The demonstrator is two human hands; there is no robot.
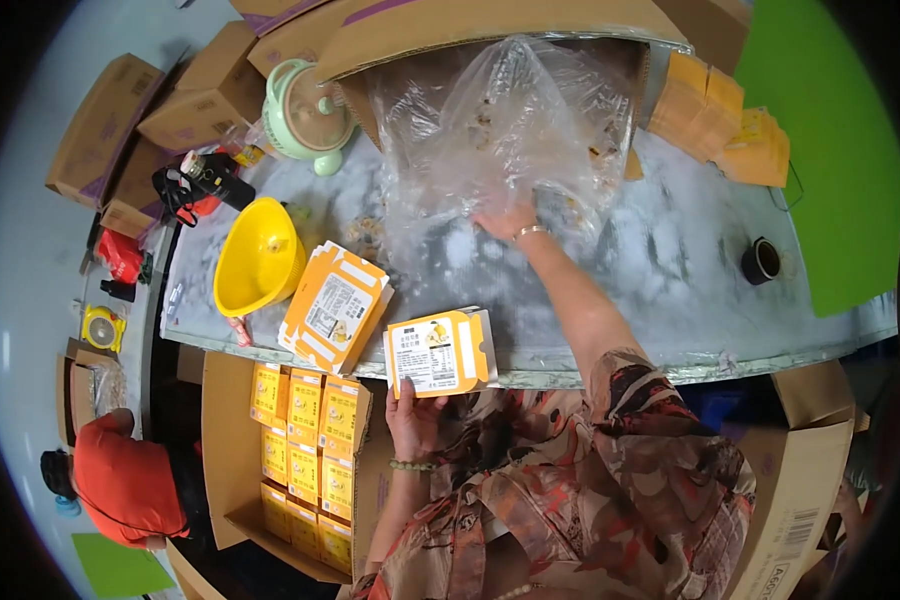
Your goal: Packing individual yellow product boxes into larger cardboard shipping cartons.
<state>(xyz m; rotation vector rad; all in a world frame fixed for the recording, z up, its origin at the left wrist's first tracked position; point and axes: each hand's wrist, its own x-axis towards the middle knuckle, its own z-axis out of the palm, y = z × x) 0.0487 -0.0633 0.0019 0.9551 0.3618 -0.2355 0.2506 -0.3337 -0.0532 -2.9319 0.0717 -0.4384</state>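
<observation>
My left hand (410, 418) grips a small yellow-and-white carton (435, 352) from below, at the table's front edge. The thumb lies on its printed face, and white flaps stand out at its right end. My right hand (507, 217) reaches forward into the mouth of a clear plastic bag (490, 130), which lines a large cardboard box (510, 25) tipped towards me. Plastic covers its fingers, so what they touch is hidden. Just left of the held carton lies a stack of similar flat cartons (338, 305).
A yellow basin (260, 258), a green lidded pot (307, 110) and a black bottle (220, 180) stand on the left. Orange cartons (705, 105) and a dark cup (761, 261) are at right. Below the table, an open box (240, 490) holds several filled cartons (305, 440). A person in red (125, 480) bends at far left.
</observation>
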